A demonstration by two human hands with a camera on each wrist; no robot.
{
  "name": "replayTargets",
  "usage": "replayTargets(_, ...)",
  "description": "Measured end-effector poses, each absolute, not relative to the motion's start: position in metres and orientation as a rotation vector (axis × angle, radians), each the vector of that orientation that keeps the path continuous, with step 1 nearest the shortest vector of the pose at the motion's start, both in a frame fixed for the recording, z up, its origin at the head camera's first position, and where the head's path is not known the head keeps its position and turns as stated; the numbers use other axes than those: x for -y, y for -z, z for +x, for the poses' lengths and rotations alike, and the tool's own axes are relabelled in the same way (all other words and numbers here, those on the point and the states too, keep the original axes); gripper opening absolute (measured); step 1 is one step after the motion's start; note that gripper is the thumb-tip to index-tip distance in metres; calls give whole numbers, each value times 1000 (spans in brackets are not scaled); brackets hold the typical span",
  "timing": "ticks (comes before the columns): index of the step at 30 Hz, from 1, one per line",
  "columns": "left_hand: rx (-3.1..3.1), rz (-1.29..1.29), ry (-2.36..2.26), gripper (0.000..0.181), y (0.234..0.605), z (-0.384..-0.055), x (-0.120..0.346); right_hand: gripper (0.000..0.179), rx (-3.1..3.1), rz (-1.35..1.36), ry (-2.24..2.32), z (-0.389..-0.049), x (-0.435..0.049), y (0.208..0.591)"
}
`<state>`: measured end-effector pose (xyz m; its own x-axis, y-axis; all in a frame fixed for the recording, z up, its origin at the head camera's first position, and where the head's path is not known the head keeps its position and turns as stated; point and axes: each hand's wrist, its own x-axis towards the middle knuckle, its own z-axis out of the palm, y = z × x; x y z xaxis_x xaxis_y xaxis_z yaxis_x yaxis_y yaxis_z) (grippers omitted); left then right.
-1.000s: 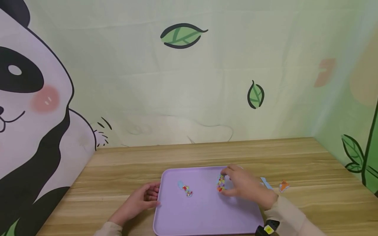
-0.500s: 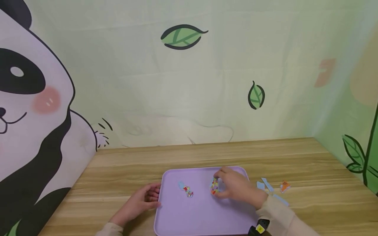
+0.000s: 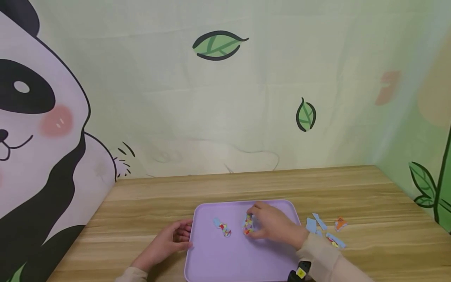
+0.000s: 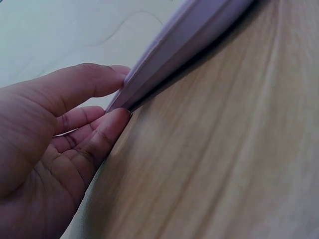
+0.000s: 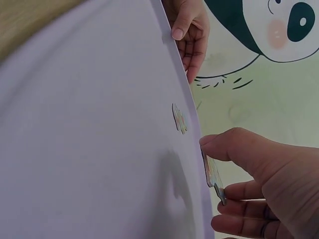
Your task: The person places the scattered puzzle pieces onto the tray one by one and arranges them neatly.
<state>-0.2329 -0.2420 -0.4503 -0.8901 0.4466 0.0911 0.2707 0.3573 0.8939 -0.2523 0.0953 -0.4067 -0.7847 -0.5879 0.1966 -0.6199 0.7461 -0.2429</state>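
My right hand [image 3: 276,225] pinches a flat multicoloured puzzle piece [image 3: 248,224] between thumb and fingers, above the lilac tray [image 3: 232,262]. In the right wrist view, this puzzle piece [image 5: 211,173] is held tilted, its edge uneven. A smaller puzzle piece [image 3: 222,227], light blue at one end and many-coloured at the other, lies on the tray to the left. At the tray's left edge, my left hand [image 3: 165,241] holds the rim with bent fingers. In the left wrist view, fingertips [image 4: 117,122] touch the tray's side wall [image 4: 164,55] close to the tabletop.
Right of the tray, several light-blue pieces [image 3: 311,225] and an orange piece [image 3: 340,224] lie on the wooden table [image 3: 380,211]. One blue piece with colourful spots [image 3: 334,240] is there too. Behind the table stands a wall with printed leaves [image 3: 216,46] and a panda [image 3: 46,86].
My right hand has moved left over the tray with the puzzle piece, uncovering more blue pieces on the table at the right. My left hand stays at the tray's edge.
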Motion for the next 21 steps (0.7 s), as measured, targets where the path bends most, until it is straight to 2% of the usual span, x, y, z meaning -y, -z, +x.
replayTargets(21,-2439,614,-1551,65,448,-232,242,54,2827,1044,-370,-260,-78,413)
